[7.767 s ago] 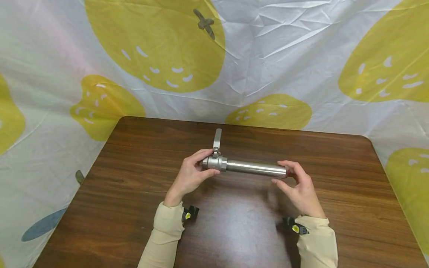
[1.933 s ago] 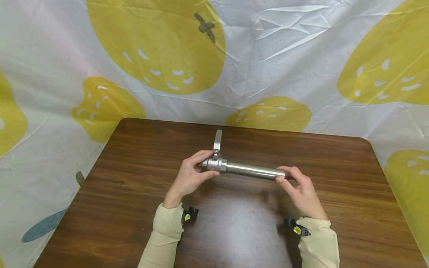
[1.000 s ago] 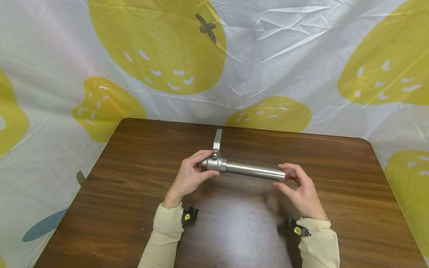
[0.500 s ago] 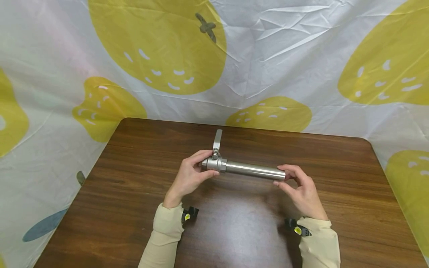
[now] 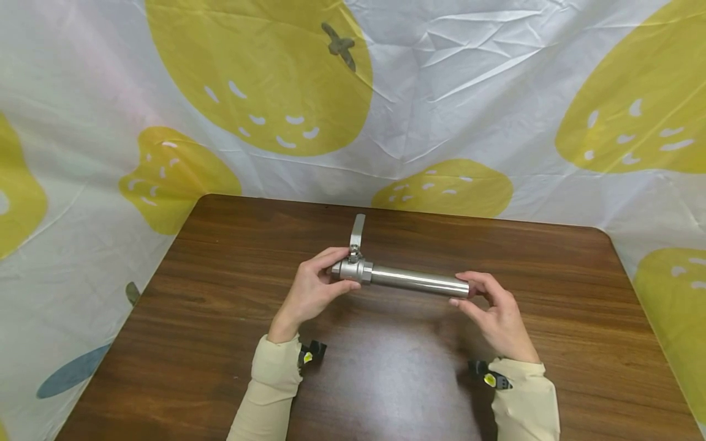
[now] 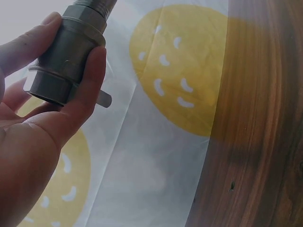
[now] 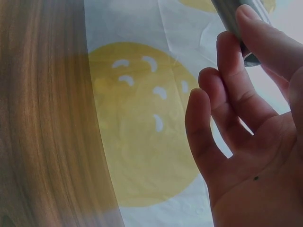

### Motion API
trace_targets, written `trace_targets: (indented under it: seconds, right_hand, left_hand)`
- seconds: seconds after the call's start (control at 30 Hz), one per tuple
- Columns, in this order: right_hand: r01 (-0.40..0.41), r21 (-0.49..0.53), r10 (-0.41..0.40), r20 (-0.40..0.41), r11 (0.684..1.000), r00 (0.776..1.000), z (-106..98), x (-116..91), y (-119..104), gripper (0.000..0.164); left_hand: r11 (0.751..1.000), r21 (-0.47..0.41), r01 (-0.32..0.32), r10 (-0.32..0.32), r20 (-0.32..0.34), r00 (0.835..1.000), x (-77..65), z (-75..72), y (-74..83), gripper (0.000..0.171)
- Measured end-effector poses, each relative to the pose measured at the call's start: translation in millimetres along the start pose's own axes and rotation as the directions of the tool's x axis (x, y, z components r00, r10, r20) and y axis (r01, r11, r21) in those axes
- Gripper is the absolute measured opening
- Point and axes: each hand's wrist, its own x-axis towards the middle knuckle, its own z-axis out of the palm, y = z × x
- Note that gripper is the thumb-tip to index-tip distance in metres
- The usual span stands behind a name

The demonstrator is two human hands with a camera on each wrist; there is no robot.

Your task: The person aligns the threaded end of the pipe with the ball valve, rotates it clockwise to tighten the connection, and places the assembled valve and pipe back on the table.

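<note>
A steel ball valve (image 5: pixel 353 269) with a flat lever handle (image 5: pixel 358 231) is joined to a smooth metal pipe (image 5: pixel 420 280), held level above the table in the head view. My left hand (image 5: pixel 310 294) grips the valve body, thumb on the near side and fingers on the far side. In the left wrist view, a stretch of thread (image 6: pixel 97 4) shows beyond the valve's hex collar. My right hand (image 5: pixel 496 312) holds the pipe's right end between thumb and fingers; the right wrist view shows thumb and index finger at its open end (image 7: pixel 252 60), other fingers loosely bent.
Under both hands lies a brown wood-grain table (image 5: pixel 220 257) with rounded far corners. White cloth (image 5: pixel 402 110) printed with yellow fruit hangs behind it and along both sides. A black camera mount (image 5: pixel 313 353) sits on each wrist.
My right thumb and fingers have shifted around the pipe's end, the thumb moving lower since about two seconds ago. The pipe's right end sits slightly lower than at first. The left hand keeps its grip.
</note>
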Motion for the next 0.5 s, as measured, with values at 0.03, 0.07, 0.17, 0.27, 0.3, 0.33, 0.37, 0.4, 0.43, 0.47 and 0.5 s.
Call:
trace_targets:
  seconds: [0.03,0.07,0.17,0.27,0.3,0.33,0.37,0.4,0.43,0.47,0.5]
  right_hand:
    - [-0.001,-0.003,0.001,0.002,1.000,1.000,-0.1,0.0,-0.1,0.048]
    - [-0.004,-0.006,0.004,0.004,1.000,1.000,-0.1,0.1,-0.2,0.048]
    - [-0.012,-0.018,0.012,0.011,1.000,1.000,-0.2,0.0,-0.5,0.049]
    - [-0.018,-0.028,0.019,0.016,0.999,1.000,-0.2,0.0,-0.5,0.048]
    - [-0.019,-0.029,0.019,0.018,0.999,1.000,-0.1,-0.1,-0.4,0.048]
    - [-0.020,-0.030,0.020,0.019,0.999,1.000,-0.1,-0.1,-0.4,0.048]
    - [-0.020,-0.030,0.020,0.019,0.999,1.000,-0.1,-0.2,-0.3,0.048]
    - [-0.019,-0.030,0.020,0.021,0.999,1.000,-0.1,-0.2,-0.4,0.048]
    - [-0.021,-0.030,0.022,0.022,0.999,1.000,-0.1,-0.3,-0.5,0.048]
    - [-0.021,-0.030,0.022,0.022,0.999,1.000,-0.2,-0.4,-0.5,0.048]
    - [-0.023,-0.032,0.023,0.022,0.999,0.999,-0.3,-0.5,-0.7,0.048]
  left_hand:
    - [1.000,-0.001,0.000,0.000,-0.001,1.000,0.0,0.0,0.0,0.055]
    - [1.000,-0.001,-0.001,0.001,-0.001,1.000,0.0,0.1,0.1,0.055]
    - [1.000,-0.001,-0.002,0.002,0.001,1.000,-0.3,0.1,0.5,0.055]
    - [1.000,0.005,-0.002,0.002,0.003,1.000,-0.5,0.0,0.5,0.055]
    - [1.000,0.007,-0.001,0.001,0.003,1.000,-0.5,0.0,0.5,0.055]
    - [1.000,0.012,-0.001,0.001,0.003,1.000,-0.5,0.0,0.5,0.055]
    - [1.000,0.015,0.000,0.000,0.002,1.000,-0.5,0.1,0.7,0.055]
    - [1.000,0.015,0.002,-0.002,0.000,1.000,-0.5,0.0,0.7,0.055]
    - [1.000,0.015,0.004,-0.004,-0.002,1.000,-0.5,0.1,0.8,0.055]
    - [1.000,0.014,0.006,-0.006,-0.003,1.000,-0.5,0.1,1.1,0.055]
    - [1.000,0.013,0.008,-0.008,-0.005,1.000,-0.4,0.1,1.2,0.055]
